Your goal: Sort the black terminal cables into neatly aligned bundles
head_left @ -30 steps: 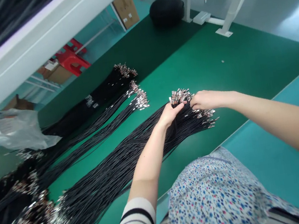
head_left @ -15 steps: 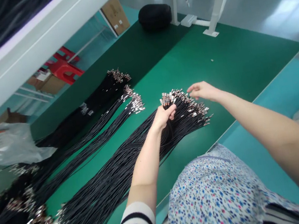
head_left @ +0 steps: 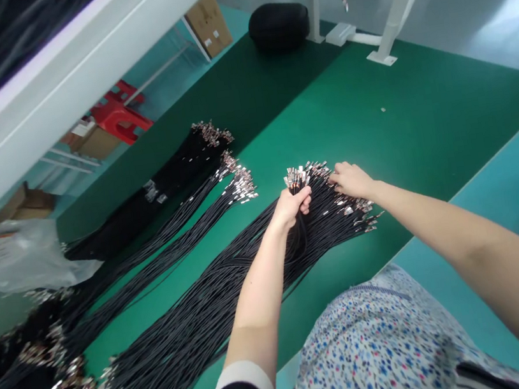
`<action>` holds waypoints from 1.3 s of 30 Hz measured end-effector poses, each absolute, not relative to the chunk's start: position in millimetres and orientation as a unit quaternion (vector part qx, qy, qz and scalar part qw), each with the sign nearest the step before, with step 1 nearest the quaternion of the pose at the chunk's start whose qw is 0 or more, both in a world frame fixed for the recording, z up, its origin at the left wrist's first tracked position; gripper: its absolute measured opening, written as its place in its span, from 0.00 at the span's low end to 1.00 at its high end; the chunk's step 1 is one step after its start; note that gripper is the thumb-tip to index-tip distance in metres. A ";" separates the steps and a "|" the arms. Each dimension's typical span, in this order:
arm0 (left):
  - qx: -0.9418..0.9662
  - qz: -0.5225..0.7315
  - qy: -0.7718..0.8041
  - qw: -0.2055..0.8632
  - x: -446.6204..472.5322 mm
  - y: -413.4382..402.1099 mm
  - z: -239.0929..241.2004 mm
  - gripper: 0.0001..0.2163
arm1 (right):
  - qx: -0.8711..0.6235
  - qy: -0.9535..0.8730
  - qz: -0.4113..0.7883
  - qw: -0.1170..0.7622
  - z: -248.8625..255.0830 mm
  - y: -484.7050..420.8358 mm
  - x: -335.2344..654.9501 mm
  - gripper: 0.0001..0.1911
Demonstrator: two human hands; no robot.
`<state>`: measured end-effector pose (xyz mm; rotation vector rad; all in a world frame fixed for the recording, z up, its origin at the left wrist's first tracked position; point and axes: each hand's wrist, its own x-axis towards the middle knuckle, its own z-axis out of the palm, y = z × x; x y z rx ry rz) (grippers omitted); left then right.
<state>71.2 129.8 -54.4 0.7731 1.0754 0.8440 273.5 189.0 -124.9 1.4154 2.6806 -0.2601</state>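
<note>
My left hand (head_left: 294,206) is closed around a small bunch of black cables (head_left: 301,228), below its upright metal connectors (head_left: 296,178). The bunch bends down over a wide pile of similar cables (head_left: 199,312) lying across the table. On the right, my right hand (head_left: 353,180) is at the connector ends of that pile, palm down, with its fingers curled and pinched on a cable end. Those fingertips are partly hidden. Two thinner cable bundles (head_left: 183,234) lie to the left of my left hand, their shiny ends pointing away from me.
Beneath everything is a green tabletop (head_left: 425,132). A dark cable bundle (head_left: 178,167) and a clear plastic bag (head_left: 17,254) lie left. Near the far edge sit a black case (head_left: 278,25) and a white post foot (head_left: 382,58). A white shelf beam (head_left: 78,72) crosses the upper left.
My right hand has come down and in from beside the pile onto the connector ends, its fingers closing. My left hand still grips its bunch. The view has shifted slightly.
</note>
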 end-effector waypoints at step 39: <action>0.454 0.397 0.479 0.638 79.7 90.8 -39.5 0.14 | 0.445 0.547 -0.632 -0.322 -26.0 128.3 247.3 0.05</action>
